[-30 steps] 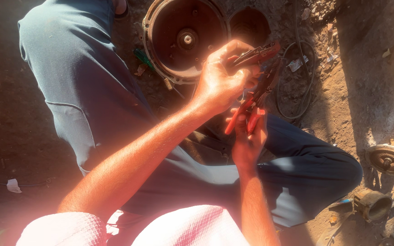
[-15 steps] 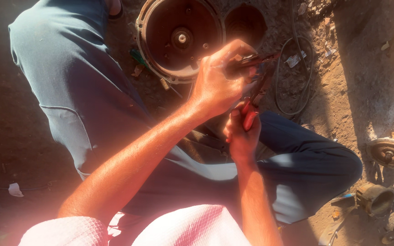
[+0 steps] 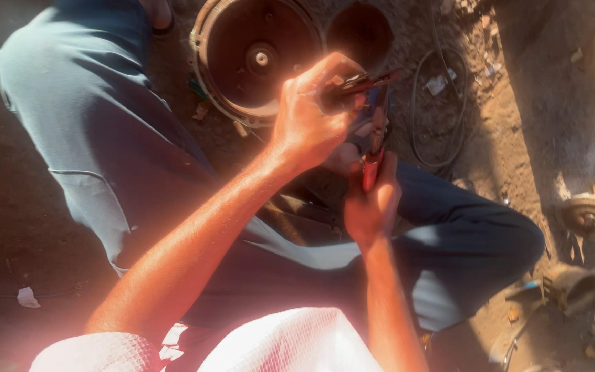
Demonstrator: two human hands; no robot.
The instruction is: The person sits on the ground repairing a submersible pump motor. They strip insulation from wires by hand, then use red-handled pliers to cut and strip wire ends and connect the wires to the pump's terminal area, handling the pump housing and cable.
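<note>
Red-handled pliers [image 3: 373, 148] in right hand's [image 3: 372, 207] clenched grip, left hand [image 3: 311, 117] clasped just above.

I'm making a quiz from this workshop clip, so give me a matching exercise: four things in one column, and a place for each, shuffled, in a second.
Things:
1. large round metal housing
2. red-handled pliers
3. coiled cable
4. scrap of white paper

Places:
A. lower left, on the dark ground
B. gripped in the right hand, handles pointing down
C. on the sunlit dirt, right of the hands
D. top of the view, beyond the left hand

Pairs: 1-D, 2-B, 3-C, 4-A
</note>
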